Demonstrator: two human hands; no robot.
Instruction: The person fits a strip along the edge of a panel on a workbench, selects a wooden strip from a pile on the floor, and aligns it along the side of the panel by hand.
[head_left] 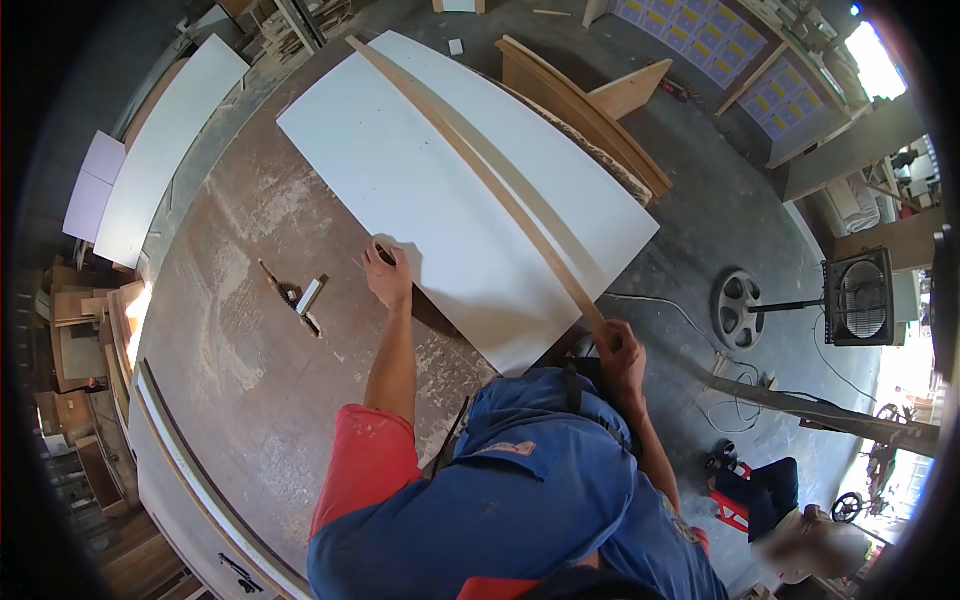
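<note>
A large white panel (400, 160) lies on the worn brown worktable (230, 330), its right side reaching past the table. Along the panel runs a long thin wooden strip (470, 155), casting a shadow on the white surface. My right hand (621, 358) is closed around the strip's near end, just beyond the panel's corner. At the panel's left edge is my left hand (388, 275), its fingers curled around a small dark item I cannot make out. Left of that hand, a tool with a thin wooden handle and a pale block (310, 297) rests on the table.
Brown wooden boards (585, 110) stand behind the panel. To the right are a standing fan (860, 298) with a wheel-shaped base (737, 308) and cables on the floor. A person (770, 490) sits at lower right. More white boards (170, 140) lie at far left.
</note>
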